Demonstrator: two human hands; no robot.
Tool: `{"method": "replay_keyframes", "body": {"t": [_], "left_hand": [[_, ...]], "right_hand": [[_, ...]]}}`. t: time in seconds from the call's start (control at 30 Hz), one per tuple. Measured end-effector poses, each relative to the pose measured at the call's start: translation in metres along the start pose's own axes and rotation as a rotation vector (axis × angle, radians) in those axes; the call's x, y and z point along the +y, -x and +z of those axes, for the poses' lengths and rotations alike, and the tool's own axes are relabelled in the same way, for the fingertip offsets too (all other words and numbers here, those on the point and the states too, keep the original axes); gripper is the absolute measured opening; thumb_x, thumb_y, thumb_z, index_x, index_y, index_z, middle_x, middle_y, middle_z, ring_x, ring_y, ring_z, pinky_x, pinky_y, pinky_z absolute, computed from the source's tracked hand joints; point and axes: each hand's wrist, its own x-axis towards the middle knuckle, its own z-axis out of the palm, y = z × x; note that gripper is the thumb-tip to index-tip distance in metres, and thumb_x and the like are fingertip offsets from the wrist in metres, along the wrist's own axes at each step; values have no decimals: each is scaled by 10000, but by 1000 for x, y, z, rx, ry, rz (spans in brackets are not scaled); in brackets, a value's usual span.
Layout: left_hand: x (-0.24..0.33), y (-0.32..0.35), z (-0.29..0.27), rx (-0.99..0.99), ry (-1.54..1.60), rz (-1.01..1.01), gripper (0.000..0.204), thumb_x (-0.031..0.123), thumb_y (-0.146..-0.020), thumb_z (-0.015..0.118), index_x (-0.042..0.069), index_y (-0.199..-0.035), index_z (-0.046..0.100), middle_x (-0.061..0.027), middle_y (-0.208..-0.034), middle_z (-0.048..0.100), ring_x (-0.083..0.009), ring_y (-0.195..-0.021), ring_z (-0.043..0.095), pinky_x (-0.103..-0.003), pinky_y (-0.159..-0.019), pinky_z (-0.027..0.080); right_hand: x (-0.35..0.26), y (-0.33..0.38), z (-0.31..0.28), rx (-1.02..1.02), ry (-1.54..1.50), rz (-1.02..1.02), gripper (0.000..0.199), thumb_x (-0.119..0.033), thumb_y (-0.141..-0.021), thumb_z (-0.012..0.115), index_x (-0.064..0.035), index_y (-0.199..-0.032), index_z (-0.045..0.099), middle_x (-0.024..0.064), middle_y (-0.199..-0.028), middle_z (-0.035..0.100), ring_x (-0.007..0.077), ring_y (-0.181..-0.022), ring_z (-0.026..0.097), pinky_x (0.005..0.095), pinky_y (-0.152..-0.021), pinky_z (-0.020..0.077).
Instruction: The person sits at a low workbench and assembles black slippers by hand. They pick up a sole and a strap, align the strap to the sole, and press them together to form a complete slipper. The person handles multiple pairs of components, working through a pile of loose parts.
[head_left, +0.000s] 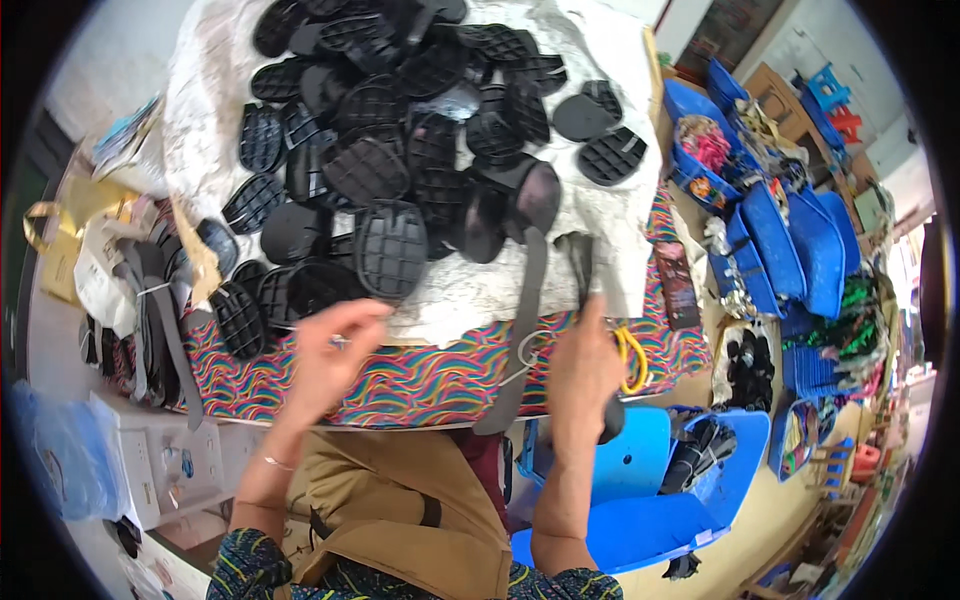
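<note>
Near the front of the table, my left hand point(335, 355) has loosely bent fingers, slightly apart, with nothing visible in them. It is just below a black ridged shoe sole point(391, 250) at the edge of a heap. My right hand point(583, 365) closes around a long dark strip point(577, 262), which shows above the fingers and again below the wrist. The hand hides its middle. Between my hands, a grey-black strip point(525, 325) runs from the soles over the table's front edge. A white wire hook point(529, 350) lies across it.
Many black soles point(365, 170) are heaped on a stained white sheet point(610, 220). A yellow loop point(632, 358) lies beside my right hand. Blue bins point(640, 530) stand below and to the right. More dark strips point(150, 290) hang at the left of the patterned tabletop point(420, 385).
</note>
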Motion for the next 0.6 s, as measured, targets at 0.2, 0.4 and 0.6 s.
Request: {"method": "replay_keyframes", "body": {"t": [0.2,0.4,0.6], "left_hand": [[2,-52,140,-146,-320,13,287,223,-838,733,-30,-965,682,-182,-791,683,-310,-666,669,-393,-627,527],[-2,-73,194,-135,-648,29,429,328,-755,773,-42,-862,585,-245,-856,671,-415,-775,672,-490,-695,513],[-14,-75,175,-146,-468,-92,343,259,-760,710,-24,-938,633,-203,-787,670,-402,-793,679,-489,-695,520]], "right_hand": [[7,6,-27,-141,-248,12,379,-121,-897,607,-9,-1253,540,204,-723,662,371,-657,667,486,-560,484],[30,-3,-36,26,-229,110,403,-105,-912,562,30,-1278,463,228,-819,675,399,-678,665,470,-559,505],[18,-28,-13,111,-91,113,460,-72,-888,571,25,-1322,453,191,-868,670,355,-691,680,432,-592,535]]}}
